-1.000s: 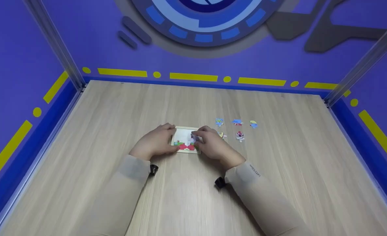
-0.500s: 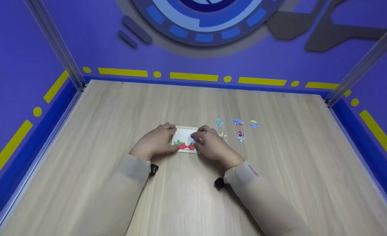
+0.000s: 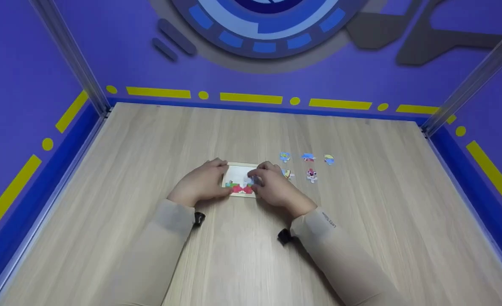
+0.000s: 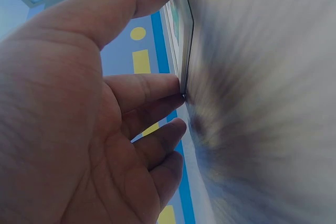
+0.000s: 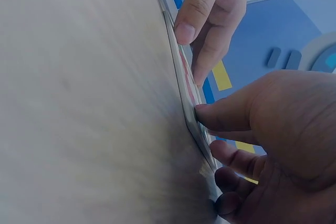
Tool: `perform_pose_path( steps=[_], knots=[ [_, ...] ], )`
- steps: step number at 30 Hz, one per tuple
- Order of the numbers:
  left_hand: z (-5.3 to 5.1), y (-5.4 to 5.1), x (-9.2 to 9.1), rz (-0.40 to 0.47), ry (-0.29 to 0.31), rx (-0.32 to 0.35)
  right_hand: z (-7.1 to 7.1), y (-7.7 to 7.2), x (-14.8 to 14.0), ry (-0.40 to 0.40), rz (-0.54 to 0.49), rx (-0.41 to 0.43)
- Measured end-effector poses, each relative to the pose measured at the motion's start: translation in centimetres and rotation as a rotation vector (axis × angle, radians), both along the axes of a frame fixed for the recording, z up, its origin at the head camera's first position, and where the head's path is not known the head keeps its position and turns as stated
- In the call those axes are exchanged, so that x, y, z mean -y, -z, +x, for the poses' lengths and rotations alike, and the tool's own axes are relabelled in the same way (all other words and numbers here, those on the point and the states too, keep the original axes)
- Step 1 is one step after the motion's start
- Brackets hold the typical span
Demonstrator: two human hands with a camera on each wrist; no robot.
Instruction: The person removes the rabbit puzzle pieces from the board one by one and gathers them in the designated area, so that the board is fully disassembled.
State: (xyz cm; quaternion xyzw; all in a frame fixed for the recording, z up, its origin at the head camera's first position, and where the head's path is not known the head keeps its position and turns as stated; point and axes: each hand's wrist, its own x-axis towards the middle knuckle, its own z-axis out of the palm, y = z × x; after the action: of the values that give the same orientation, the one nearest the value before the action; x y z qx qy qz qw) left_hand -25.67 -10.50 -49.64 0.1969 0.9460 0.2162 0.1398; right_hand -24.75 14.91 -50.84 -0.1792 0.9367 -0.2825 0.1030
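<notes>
A small jigsaw puzzle tray (image 3: 242, 164) with a pale wooden rim lies on the table. Red and green pieces (image 3: 239, 188) fill its near side, while the white base (image 3: 236, 173) shows farther back. My left hand (image 3: 202, 182) grips the tray's left side, thumb at the near corner and fingers at the far one. Over the tray's right side, my right hand (image 3: 278, 185) pinches a greyish-blue puzzle piece (image 3: 251, 180) between thumb and index finger. The hand covers part of that piece. The right wrist view shows the right thumb (image 5: 210, 113) touching the tray's edge.
Several loose puzzle pieces lie right of the tray: three in a back row, including a blue one (image 3: 308, 157), and a red-and-white character piece (image 3: 312, 175) nearer. A yellowish piece (image 3: 288, 174) is partly hidden by my right hand. Blue-purple walls (image 3: 251, 80) bound the table.
Both hands stay almost where they were at the tray. The right fingers shift only very slightly over the piece. The loose pieces have not moved.
</notes>
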Motion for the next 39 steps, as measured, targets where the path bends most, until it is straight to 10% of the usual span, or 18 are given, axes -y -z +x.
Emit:
perform_pose_path(
  steps=[30,39],
  knots=[
    [0.0,-0.2,-0.1,-0.015,-0.002,0.000,-0.8,0.1,-0.5,-0.008,-0.028,-0.020],
    [0.0,-0.2,-0.2,0.001,-0.012,0.019,-1.0,-1.5,-1.7,0.021,-0.186,0.004]
  ],
)
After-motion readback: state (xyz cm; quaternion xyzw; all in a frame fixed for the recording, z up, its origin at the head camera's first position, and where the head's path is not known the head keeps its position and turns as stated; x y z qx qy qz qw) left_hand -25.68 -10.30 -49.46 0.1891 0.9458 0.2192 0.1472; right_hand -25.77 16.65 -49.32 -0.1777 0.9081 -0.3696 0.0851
